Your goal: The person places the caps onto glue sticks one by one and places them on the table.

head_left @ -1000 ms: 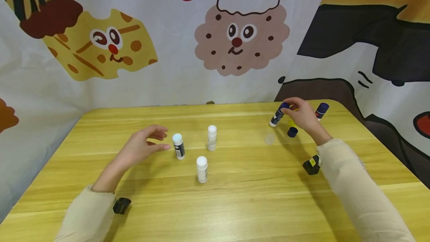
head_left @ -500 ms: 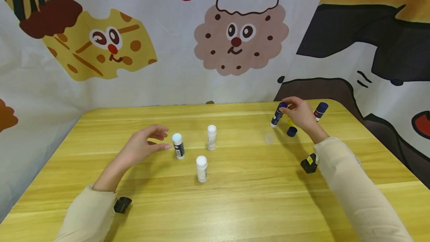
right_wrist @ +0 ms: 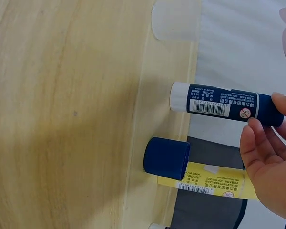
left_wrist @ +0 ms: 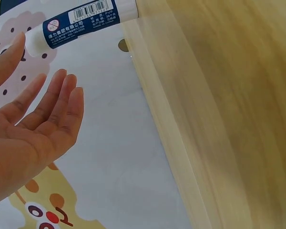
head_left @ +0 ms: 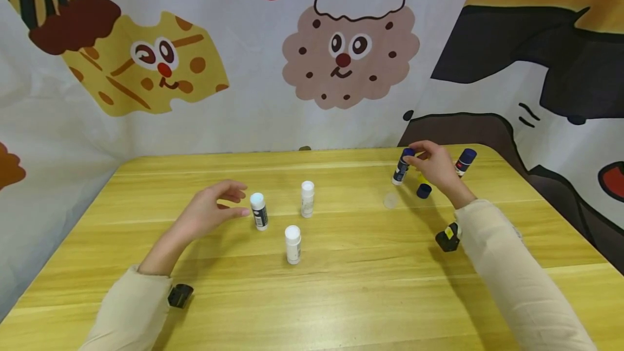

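Note:
At the far right of the table, my right hand [head_left: 435, 166] pinches the dark blue cap of a navy-labelled glue stick [head_left: 402, 167]. In the right wrist view the thumb and fingertips lie at the cap of that glue stick [right_wrist: 221, 102], whose white base is on the table. My left hand [head_left: 207, 210] hovers at the left with relaxed fingers, holding nothing. Just beyond its thumb stands a glue stick with a dark label and pale top [head_left: 259, 212]. The left wrist view shows the thumb tip near the pale top of this glue stick [left_wrist: 81, 24]; contact cannot be told.
Two white glue sticks, one farther back [head_left: 307, 199] and one nearer [head_left: 293, 245], stand mid-table. Near my right hand are a translucent cap [head_left: 390, 200], a loose blue cap [head_left: 424, 191], a yellow glue stick [right_wrist: 209, 181] and another blue-capped stick [head_left: 466, 161]. A printed curtain [head_left: 244, 129] hangs behind.
My right hand and the glue stick have shifted very slightly left, and the stick stands a little more upright. My left hand has edged slightly right.

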Motion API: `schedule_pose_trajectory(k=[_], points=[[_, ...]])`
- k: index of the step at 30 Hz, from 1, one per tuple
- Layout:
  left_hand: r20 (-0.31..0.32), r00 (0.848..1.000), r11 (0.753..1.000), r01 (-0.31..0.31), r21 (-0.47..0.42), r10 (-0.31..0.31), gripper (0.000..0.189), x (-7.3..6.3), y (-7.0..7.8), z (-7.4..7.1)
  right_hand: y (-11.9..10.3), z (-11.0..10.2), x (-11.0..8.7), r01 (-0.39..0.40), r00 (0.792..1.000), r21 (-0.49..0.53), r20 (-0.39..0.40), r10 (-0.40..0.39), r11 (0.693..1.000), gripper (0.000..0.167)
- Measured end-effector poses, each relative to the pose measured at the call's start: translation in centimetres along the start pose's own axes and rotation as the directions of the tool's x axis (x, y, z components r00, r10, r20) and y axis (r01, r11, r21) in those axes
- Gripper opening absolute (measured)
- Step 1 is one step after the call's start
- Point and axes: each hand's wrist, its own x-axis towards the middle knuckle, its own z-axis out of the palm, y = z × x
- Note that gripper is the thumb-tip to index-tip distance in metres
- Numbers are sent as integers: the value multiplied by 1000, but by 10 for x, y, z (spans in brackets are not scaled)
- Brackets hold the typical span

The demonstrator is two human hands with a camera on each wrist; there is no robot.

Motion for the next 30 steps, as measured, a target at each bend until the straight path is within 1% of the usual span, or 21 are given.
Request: schedule_pose_trajectory(k=[8,14,23,30], points=[[12,1000,1000,-4,-17,4,45,2,1,3,3,-7,-4,0,1000,-5,17,0,1000,42],[10,1000,1000,-19,-8,19,47,3,2,5,-2,-12,-11,-8,999,-14,39,9,1000,44],[18,1000,1000,-19,0,19,45,4,2,8,0,-19,-18,60,997,-43,52,-57,997,44],[34,999,1000,-8,3,8,45,4,2,9,-2,-27,-27,74,991,-46,115,-69,996,47]])
